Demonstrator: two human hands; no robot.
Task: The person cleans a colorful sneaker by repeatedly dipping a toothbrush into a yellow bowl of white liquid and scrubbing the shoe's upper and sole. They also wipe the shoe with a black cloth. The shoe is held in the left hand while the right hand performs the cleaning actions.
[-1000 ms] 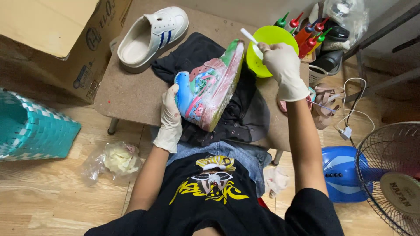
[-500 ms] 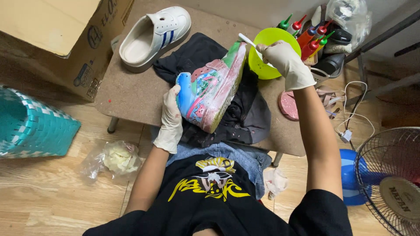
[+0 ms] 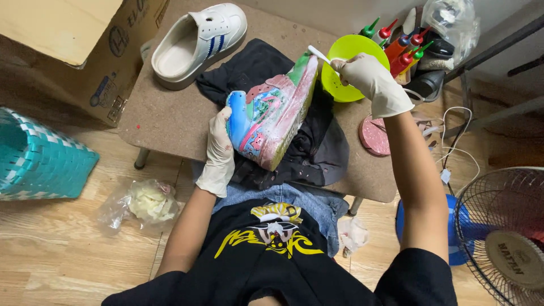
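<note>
Sneaker (image 3: 272, 122) — painted in pink, green and blue patches — stands tipped on its side on a dark cloth (image 3: 317, 141) spread over the low brown table (image 3: 164, 119), just in front of the seated person's lap. Left hand (image 3: 220, 148), in a pale glove, is curled around the shoe's blue end, fingers pressed to the near-left side to hold it steady. Right hand (image 3: 371, 79), gloved too, pinches a thin white brush (image 3: 318, 54) whose tip sits at the shoe's far upper edge, right beside the lime-green bowl (image 3: 348, 62).

Compared with a second ago, the right hand has drifted a little to the right and away from the shoe, toward the bowl's rim — the brush now looks to lie between the bowl and the sneaker's top edge rather than squarely over the bowl. The shoe itself and the left hand have hardly shifted, so the grip holds while the brush hand does the travelling.

Far right of the bowl stand squeeze bottles (image 3: 405, 48) with coloured caps. A white slip-on shoe (image 3: 198, 42) lies at the far left of the table, next to a cardboard box (image 3: 85, 51). On the floor sit a teal woven basket (image 3: 39, 158) at left and a fan (image 3: 504, 232) at near right.
</note>
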